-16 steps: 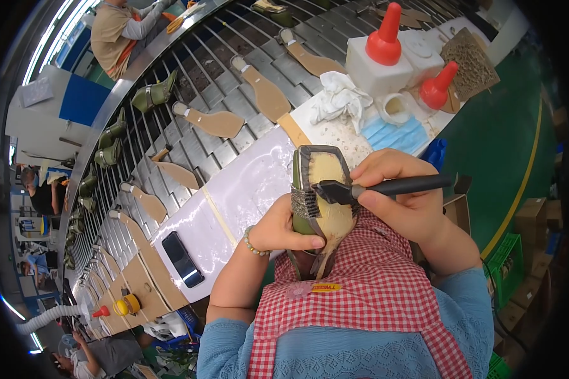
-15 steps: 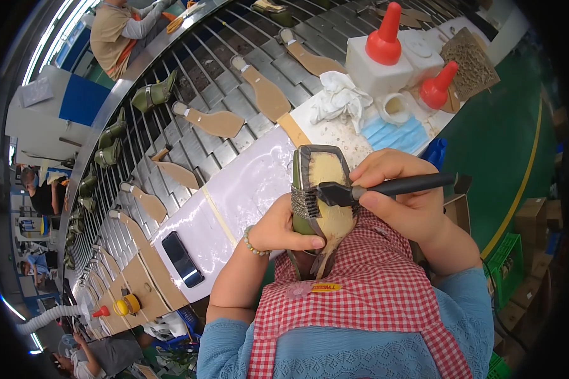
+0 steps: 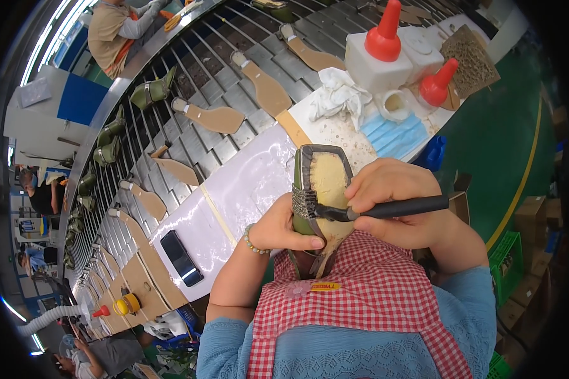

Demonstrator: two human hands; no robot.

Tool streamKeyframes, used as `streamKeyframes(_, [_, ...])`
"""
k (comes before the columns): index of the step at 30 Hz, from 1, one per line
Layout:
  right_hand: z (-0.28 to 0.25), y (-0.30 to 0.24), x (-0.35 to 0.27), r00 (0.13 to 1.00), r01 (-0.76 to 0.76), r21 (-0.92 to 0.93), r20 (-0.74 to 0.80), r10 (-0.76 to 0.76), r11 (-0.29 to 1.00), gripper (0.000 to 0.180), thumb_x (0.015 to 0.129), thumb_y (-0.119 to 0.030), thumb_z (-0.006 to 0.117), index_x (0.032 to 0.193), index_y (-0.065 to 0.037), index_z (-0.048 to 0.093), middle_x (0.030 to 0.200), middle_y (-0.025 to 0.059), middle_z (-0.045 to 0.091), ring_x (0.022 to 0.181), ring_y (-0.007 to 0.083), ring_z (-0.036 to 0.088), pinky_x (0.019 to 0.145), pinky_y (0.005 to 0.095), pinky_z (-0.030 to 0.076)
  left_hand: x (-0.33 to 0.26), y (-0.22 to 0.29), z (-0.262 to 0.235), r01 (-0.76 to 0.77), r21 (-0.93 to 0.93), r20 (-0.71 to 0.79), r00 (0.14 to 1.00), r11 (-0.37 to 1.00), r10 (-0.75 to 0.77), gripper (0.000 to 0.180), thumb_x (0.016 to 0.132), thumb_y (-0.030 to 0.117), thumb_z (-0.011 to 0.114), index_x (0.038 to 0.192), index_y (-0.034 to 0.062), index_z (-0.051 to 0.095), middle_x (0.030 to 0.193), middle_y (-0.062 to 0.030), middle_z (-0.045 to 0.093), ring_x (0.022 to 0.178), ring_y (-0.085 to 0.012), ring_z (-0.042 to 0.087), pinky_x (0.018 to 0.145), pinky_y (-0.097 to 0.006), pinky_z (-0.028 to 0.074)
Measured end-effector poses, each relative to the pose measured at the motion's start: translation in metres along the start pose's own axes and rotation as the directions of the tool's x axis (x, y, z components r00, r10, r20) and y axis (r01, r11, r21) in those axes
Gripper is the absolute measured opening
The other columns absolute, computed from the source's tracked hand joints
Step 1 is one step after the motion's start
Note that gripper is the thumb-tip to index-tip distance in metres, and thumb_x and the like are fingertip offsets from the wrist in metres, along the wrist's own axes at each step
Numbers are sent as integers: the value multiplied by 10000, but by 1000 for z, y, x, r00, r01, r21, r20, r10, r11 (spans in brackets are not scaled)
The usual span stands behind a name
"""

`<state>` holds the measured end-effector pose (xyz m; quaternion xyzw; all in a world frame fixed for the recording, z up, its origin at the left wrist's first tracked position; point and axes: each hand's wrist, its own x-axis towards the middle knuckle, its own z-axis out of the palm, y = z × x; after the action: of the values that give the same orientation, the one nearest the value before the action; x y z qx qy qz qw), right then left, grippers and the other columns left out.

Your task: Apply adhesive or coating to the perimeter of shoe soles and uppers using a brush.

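Note:
My left hand is wrapped round an olive-green shoe upper, held sole side up in front of my apron. Its pale yellowish bottom faces me, framed by a dark folded edge, and a textured band crosses its left side. My right hand grips a brush by its black handle. The brush's dark head touches the left border of the shoe bottom, just above my left thumb. Some of my left fingers are hidden behind the shoe.
A white table carries a dark phone, a crumpled white cloth, a blue mask and red-nozzled white bottles. Beyond runs a slatted conveyor with tan insoles and green shoe uppers. A person sits across it.
My right hand and the brush have moved slightly down along the shoe's left border, and the handle has tilted. My left hand and the shoe stay in place.

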<state>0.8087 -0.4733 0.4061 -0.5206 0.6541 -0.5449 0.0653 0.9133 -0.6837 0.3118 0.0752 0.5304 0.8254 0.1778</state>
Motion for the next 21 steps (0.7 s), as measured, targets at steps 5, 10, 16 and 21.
streamKeyframes(5, [-13, 1, -6, 968, -240, 342, 14, 251, 908, 201, 711, -68, 772, 835, -4, 628, 847, 137, 650, 853, 240, 642, 766, 328, 497, 3, -1, -1, -42, -34, -5, 999, 999, 42, 707, 650, 189, 828, 1248, -25, 517, 1187, -97, 595, 1088, -177, 553, 961, -322, 428])
streamKeyframes(10, [-70, 26, -16, 785, -475, 207, -338, 519, 855, 178, 771, -69, 730, 887, 2, 617, 848, 48, 645, 805, 113, 592, 744, 242, 456, -10, -16, -14, -41, -52, -57, 998, 998, 38, 742, 637, 248, 861, 1239, -22, 524, 1192, -96, 595, 1097, -183, 551, 963, -333, 426])
streamKeyframes(16, [-105, 99, -41, 746, -629, -370, -536, 396, 683, 232, 721, -113, 754, 888, -30, 617, 772, 56, 623, 740, 155, 579, 701, 284, 451, -33, -56, -21, -81, -95, -277, 960, 992, 52, 726, 685, 349, 836, 1222, -30, 527, 1153, -86, 615, 1059, -178, 578, 926, -319, 450])
streamKeyframes(21, [-100, 130, -37, 756, -635, -414, -506, 415, 652, 244, 713, -120, 756, 892, -17, 626, 836, 106, 668, 799, 263, 640, 751, 344, 482, -40, -53, -21, -171, -127, -407, 907, 977, 106, 756, 697, 400, 817, 1234, -34, 508, 1149, -93, 617, 1048, -190, 596, 904, -321, 468])
